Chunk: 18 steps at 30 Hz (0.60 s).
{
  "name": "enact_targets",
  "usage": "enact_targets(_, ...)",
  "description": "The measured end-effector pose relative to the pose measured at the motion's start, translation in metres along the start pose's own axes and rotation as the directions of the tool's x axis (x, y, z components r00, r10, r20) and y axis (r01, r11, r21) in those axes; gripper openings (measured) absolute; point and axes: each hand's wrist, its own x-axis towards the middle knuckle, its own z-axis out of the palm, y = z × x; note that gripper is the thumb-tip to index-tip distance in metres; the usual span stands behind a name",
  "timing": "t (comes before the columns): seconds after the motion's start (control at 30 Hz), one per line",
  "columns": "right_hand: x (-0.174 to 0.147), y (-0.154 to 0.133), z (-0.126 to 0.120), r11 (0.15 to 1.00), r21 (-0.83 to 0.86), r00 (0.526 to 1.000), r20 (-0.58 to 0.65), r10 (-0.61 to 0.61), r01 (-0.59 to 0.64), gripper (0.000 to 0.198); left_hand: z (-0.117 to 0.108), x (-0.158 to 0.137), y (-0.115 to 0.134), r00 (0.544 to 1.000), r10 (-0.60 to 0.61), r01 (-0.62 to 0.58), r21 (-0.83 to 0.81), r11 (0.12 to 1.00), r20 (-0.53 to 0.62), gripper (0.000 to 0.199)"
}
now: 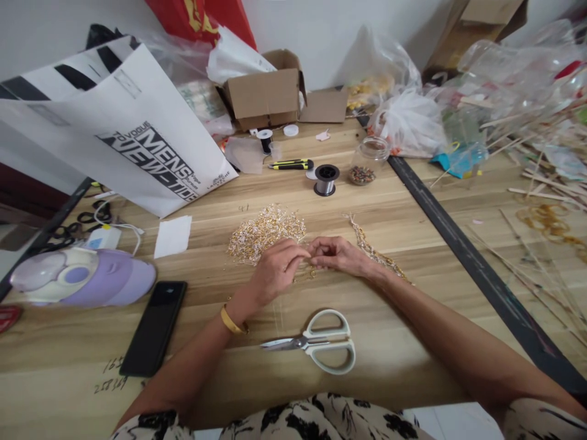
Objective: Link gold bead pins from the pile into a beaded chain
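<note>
My left hand (280, 263) and my right hand (337, 253) meet fingertip to fingertip over the wooden table. Both are pinched closed; what lies between the fingers is too small to make out. A few small gold pieces (312, 273) show just below the fingertips. Behind my left hand spreads a heap of gold and pale beads (266, 231). Finished-looking beaded strands (369, 245) lie to the right, partly behind my right forearm. Thin clear thread trails down from my left hand. Closer to me rest scissors (316, 342) with cream handles, blades pointing left.
Behind the beads are a spool of wire (326, 180), a yellow-black utility knife (291, 164) and a jar of dark beads (368, 162). A black phone (153, 329) and purple bottle (107, 276) lie left, below a large paper bag (137, 134). Sticks and plastic clutter the right side.
</note>
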Motion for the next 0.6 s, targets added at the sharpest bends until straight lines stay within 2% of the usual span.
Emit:
enact_targets(0.1,-0.001,0.001,-0.002,1.000,0.002,1.000,0.013,0.004,-0.004,0.032,0.004,0.001,-0.006,0.995,-0.102,0.100,-0.076,0.992,-0.020,0.016)
enact_targets(0.33,-0.001,0.003,-0.001,1.000,-0.011,1.000,0.006,-0.008,0.008,0.031,0.009,0.003,-0.006,0.957,-0.268,0.226,-0.288,0.930,-0.113,0.005)
enact_targets(0.6,0.001,0.007,0.000,0.998,-0.030,0.998,0.015,-0.057,0.057,0.025,0.024,0.001,-0.007,0.897,-0.438,0.350,-0.522,0.778,-0.052,0.014)
